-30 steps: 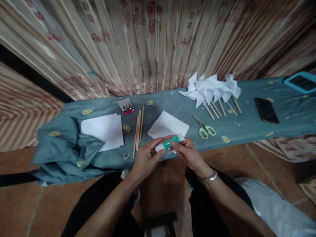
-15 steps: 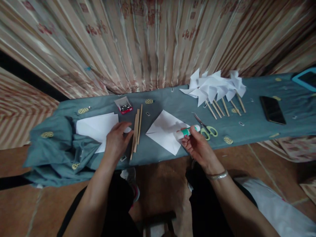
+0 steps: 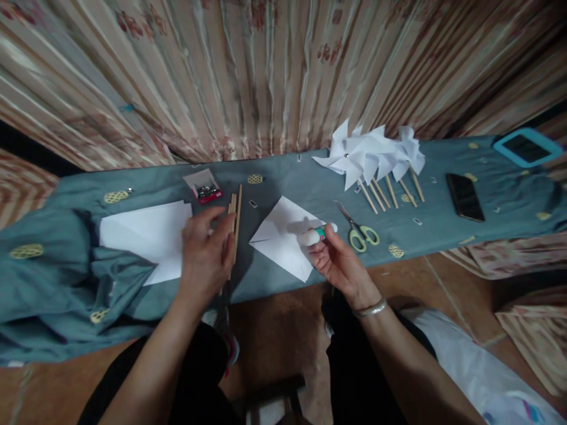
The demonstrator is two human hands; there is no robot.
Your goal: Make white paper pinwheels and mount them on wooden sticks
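My right hand (image 3: pixel 339 265) is closed around a glue stick (image 3: pixel 319 234) with a green band, held tilted just above a folded sheet of white paper (image 3: pixel 281 236). That paper lies flat in a kite-like shape. My left hand (image 3: pixel 206 254), smeared by motion, hovers over the wooden sticks (image 3: pixel 238 221) and the right edge of a stack of white paper (image 3: pixel 146 230). Its fingers are bent, and whether anything is between them cannot be made out. Behind it stands an open small box (image 3: pixel 204 188) of metal pins. Scissors (image 3: pixel 361 231) with green handles lie right of the folded paper.
Several white paper pinwheels (image 3: pixel 372 153) on sticks lie at the back right. Farther right are a black phone (image 3: pixel 465 198) and a blue-framed tablet (image 3: pixel 527 147). Bunched cloth (image 3: pixel 57 283) covers the left end of the table. A curtain (image 3: pixel 266 77) hangs behind.
My left hand has lifted, and the small white piece at its fingertips no longer shows. My right hand still holds the glue stick over the folded paper. The whole view has shifted slightly.
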